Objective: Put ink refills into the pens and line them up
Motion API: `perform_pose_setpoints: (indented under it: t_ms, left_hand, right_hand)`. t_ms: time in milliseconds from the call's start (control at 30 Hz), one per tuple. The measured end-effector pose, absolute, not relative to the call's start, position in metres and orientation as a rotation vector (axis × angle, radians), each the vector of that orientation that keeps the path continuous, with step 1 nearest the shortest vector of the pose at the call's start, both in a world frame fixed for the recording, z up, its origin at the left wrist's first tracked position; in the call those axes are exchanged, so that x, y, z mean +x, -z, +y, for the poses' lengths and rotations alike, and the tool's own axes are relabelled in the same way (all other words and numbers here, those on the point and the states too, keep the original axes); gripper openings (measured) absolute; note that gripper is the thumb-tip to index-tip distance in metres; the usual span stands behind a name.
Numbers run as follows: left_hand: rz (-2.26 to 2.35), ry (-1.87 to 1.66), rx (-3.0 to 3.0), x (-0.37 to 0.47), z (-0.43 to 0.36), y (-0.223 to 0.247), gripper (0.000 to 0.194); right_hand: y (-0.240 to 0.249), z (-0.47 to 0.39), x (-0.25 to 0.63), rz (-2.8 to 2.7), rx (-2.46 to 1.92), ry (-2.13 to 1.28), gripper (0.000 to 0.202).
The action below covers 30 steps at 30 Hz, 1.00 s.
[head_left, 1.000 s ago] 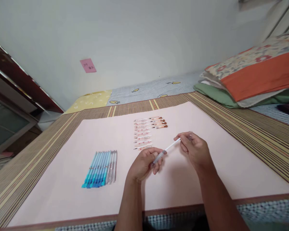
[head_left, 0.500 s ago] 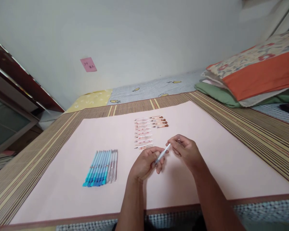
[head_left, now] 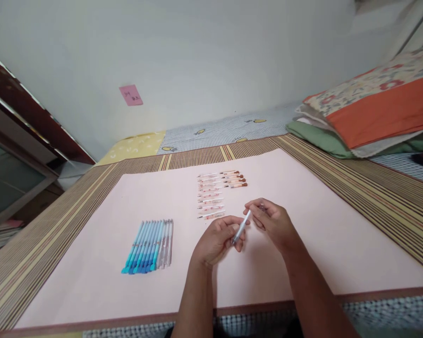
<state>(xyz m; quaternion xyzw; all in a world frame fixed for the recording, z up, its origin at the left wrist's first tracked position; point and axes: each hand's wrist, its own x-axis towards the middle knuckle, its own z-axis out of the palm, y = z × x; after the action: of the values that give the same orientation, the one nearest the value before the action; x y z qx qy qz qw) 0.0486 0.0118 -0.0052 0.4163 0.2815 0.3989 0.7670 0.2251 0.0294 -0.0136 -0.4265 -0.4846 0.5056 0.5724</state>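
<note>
A slim white and clear pen (head_left: 241, 227) is held at a slant between my two hands, above the pink sheet (head_left: 313, 234). My left hand (head_left: 220, 238) grips its lower part between thumb and fingers. At its upper end, the fingers of my right hand (head_left: 266, 216) are pinched, with a clear piece partly hidden among them. Blue pens (head_left: 146, 246) lie side by side on the left, with several clear pens (head_left: 166, 244) next to them. Beyond my hands are a column of pale patterned pens (head_left: 210, 195) and a few brown-ended pens (head_left: 236, 179).
The sheet lies on a striped mat (head_left: 74, 206). Folded bedding and an orange-edged pillow (head_left: 380, 110) are piled at the back right. A pink note (head_left: 131, 95) is on the wall behind.
My left hand and the pen's lower end have shifted slightly right, toward my right hand, and the pen is a little steeper. The pens on the sheet have not moved.
</note>
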Motion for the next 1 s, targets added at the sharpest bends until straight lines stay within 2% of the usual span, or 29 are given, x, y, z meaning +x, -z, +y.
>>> perform_pose_setpoints:
  t_ms: [200, 333, 533, 700, 1000]
  left_hand:
    - [0.619, -0.862, 0.88, 0.055, 0.011, 0.005, 0.027]
    - [0.623, -0.851, 0.877, 0.058, 0.011, 0.008, 0.025]
    - [0.625, -0.841, 0.97, 0.056, 0.011, 0.014, 0.035]
    - [0.647, -0.841, 1.005, 0.058, 0.011, 0.015, 0.038]
    - [0.668, -0.906, 0.952, 0.056, 0.012, 0.01, 0.034]
  right_hand:
    - [0.013, 0.028, 0.224, -1.188, -1.044, -1.162, 0.032]
    - [0.014, 0.028, 0.222, -1.265, -1.104, -1.09, 0.032]
    - [0.019, 0.03, 0.225, -1.389, -1.081, -1.075, 0.026]
    - [0.014, 0.027, 0.223, -1.378, -1.001, -1.211, 0.027]
    - [0.021, 0.032, 0.226, -1.154, -0.977, -1.24, 0.046]
